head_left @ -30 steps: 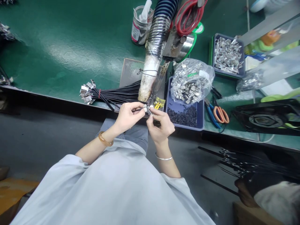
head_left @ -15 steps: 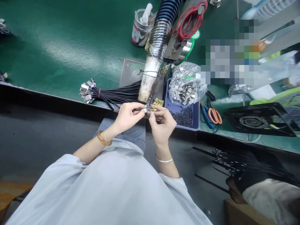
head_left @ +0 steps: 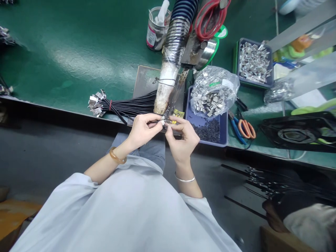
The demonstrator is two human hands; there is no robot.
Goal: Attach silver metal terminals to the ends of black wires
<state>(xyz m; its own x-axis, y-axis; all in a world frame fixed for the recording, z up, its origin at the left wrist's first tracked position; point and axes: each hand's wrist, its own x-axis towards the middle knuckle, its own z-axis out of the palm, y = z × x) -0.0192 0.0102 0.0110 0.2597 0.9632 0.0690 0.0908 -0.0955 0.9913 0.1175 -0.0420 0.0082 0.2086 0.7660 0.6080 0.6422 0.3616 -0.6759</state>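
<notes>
At the bench edge my left hand (head_left: 143, 131) is closed, pinching the end of a black cable near a small pale piece at its fingertips. My right hand (head_left: 183, 140) is closed too, its thumb and forefinger meeting just right of that cable end; what they pinch is too small to name. Both sets of fingertips are close together beneath the whitish mouth of a taped hose (head_left: 164, 84) and a slanted metal bar (head_left: 181, 82). To the left lies a bundle of black cables (head_left: 133, 106) with metal connectors (head_left: 96, 102), tied with a red band.
On the right, a blue tray (head_left: 223, 134) holds small black pieces and a plastic bag (head_left: 228, 82) of metal connectors. Beyond are blue-handled pliers (head_left: 237, 130), orange-handled scissors (head_left: 246, 128), a black fan (head_left: 296, 134) and a bin of metal parts (head_left: 254, 63). A jar (head_left: 154, 33) stands behind.
The view has shifted slightly, and the bin of metal parts at the right now shows plainly. My hands stay together at the same place, with only small finger movement.
</notes>
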